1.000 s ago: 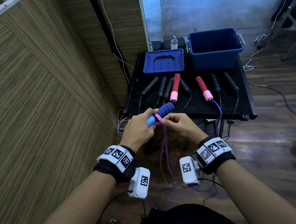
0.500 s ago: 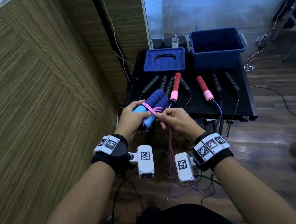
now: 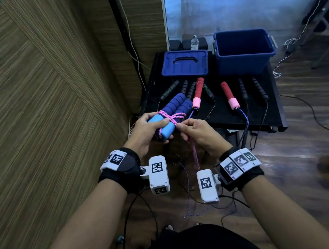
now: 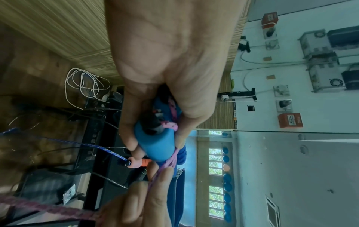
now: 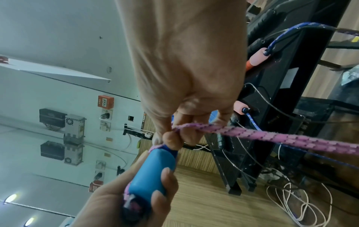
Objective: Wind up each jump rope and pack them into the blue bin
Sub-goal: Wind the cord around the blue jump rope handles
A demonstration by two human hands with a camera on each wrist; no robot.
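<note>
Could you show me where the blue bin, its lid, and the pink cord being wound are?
blue bin (image 3: 245, 62): head view, on its front wall.
lid (image 3: 185, 69): head view, on its top below the handle recess.
pink cord (image 5: 272, 136): right wrist view, on the taut stretch beyond the fingers.

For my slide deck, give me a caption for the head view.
Left hand holds the blue handles while right hand winds the pink rope.
</note>
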